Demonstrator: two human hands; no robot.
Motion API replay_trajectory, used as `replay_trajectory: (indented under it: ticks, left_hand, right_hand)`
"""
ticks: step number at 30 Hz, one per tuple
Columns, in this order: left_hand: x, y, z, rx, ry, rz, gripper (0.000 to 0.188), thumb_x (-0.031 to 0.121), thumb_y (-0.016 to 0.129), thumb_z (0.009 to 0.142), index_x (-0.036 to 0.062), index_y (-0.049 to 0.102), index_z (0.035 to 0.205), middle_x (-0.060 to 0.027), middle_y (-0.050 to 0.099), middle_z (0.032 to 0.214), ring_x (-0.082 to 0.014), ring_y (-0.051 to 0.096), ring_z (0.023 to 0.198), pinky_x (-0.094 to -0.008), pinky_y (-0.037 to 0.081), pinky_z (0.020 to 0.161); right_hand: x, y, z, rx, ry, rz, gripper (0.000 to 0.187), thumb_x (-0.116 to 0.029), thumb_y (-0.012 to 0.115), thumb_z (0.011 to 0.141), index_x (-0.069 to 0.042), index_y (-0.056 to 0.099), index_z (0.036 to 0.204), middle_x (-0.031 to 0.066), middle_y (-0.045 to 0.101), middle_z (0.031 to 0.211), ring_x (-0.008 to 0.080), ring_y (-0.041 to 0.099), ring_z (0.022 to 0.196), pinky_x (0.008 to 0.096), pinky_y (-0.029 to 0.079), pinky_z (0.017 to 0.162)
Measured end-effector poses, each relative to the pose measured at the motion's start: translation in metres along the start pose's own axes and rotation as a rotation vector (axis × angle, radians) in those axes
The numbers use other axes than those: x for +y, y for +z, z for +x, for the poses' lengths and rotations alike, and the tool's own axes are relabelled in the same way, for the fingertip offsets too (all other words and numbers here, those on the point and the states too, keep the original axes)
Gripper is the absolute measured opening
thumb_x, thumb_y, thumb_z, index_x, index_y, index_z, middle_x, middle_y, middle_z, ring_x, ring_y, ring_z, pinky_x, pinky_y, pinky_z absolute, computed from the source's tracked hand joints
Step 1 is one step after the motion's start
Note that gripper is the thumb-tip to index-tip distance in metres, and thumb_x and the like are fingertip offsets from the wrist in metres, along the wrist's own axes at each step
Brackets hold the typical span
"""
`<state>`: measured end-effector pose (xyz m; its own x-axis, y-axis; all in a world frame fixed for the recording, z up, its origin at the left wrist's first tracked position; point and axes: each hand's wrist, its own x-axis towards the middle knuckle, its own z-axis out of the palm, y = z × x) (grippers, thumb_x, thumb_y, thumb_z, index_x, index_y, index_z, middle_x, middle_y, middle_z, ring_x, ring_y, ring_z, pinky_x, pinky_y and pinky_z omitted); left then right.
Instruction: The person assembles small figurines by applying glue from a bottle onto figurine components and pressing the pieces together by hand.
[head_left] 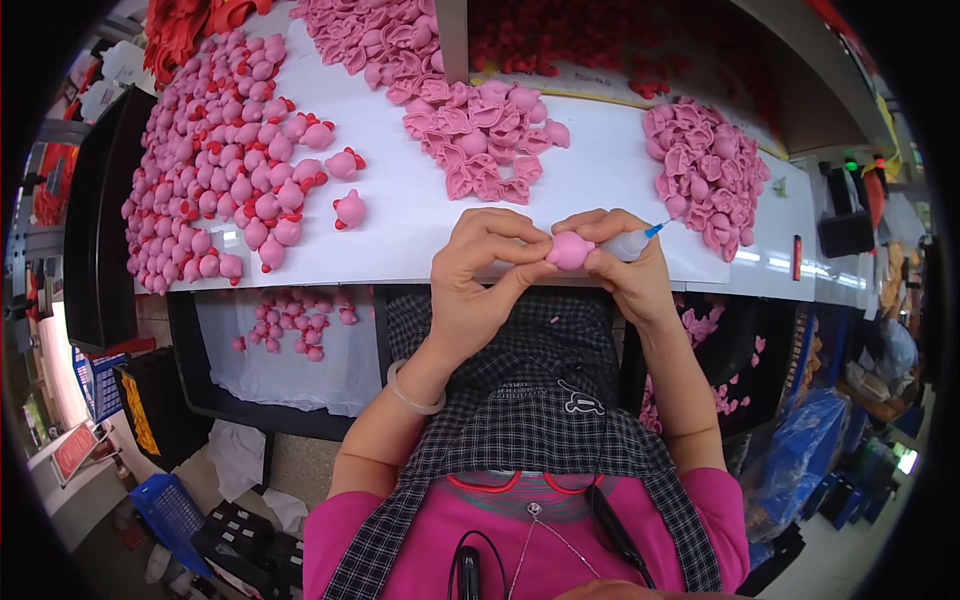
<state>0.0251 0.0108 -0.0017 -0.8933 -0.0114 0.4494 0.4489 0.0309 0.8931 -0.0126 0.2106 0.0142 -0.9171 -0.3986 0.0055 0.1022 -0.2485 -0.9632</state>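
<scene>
The pink round piece [570, 251] sat between the left hand [478, 272] and the right hand [642, 280], pinched from either side; the right also held a blue-tipped bottle [626, 246].

Bright pink short-sleeved top [568, 522], dark checked apron [490, 430] with white-outlined motif [584, 403], pale bangle [393, 383], pendant necklace [534, 510]

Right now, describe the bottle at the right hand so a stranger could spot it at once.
Find the white table and go to its near edge, where the left hand and right hand pinch a round pink piece. Tucked in the right hand is a translucent bottle pointing away to the right. Its blue nozzle sets it apart from the piled pink pieces.
</scene>
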Motion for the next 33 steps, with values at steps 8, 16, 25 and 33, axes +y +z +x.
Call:
replay_trajectory:
  ticks: [8, 16, 25, 33]
  left_hand:
    - [0.012, 0.007, -0.006, 0.005, -0.060, -0.125, 0.016, 0.000, 0.076, 0.083, 0.0066, 0.068, 0.095, -0.0072, 0.065, 0.107, -0.0239, 0.059, 0.110, -0.0360, 0.048, 0.093]
    - [0.008, 0.012, -0.012, -0.007, -0.116, -0.304, 0.015, 0.000, 0.071, 0.088, 0.0075, 0.063, 0.099, -0.0098, 0.061, 0.111, -0.0300, 0.055, 0.119, -0.0415, 0.044, 0.100]
    - [0.019, 0.021, -0.015, 0.015, -0.067, -0.156, 0.014, 0.001, 0.072, 0.088, 0.0079, 0.064, 0.097, -0.0086, 0.061, 0.110, -0.0301, 0.055, 0.118, -0.0401, 0.045, 0.098]
    - [0.026, 0.017, -0.011, -0.030, 0.036, 0.138, 0.024, 0.002, 0.076, 0.084, 0.0070, 0.063, 0.104, -0.0101, 0.060, 0.110, -0.0285, 0.057, 0.112, -0.0379, 0.046, 0.095]
  right_hand:
    - [0.005, 0.006, -0.004, -0.073, -0.098, 0.158, 0.018, -0.016, 0.080, 0.085, -0.008, 0.067, 0.095, 0.0193, 0.066, 0.112, 0.0195, 0.066, 0.092, 0.0241, 0.053, 0.070]
    - [0.012, 0.007, -0.004, -0.091, -0.231, 0.116, 0.019, -0.017, 0.080, 0.085, -0.007, 0.066, 0.092, 0.0185, 0.066, 0.106, 0.0252, 0.067, 0.099, 0.0351, 0.055, 0.087]
    - [0.018, 0.004, -0.016, -0.066, -0.136, 0.215, 0.021, -0.023, 0.079, 0.088, -0.011, 0.063, 0.095, 0.0167, 0.066, 0.105, 0.0113, 0.060, 0.075, 0.0185, 0.039, 0.050]
    - [0.009, -0.003, -0.014, -0.029, -0.074, 0.229, 0.019, -0.014, 0.082, 0.083, -0.006, 0.067, 0.093, 0.0167, 0.071, 0.104, 0.0068, 0.058, 0.069, 0.0185, 0.044, 0.055]
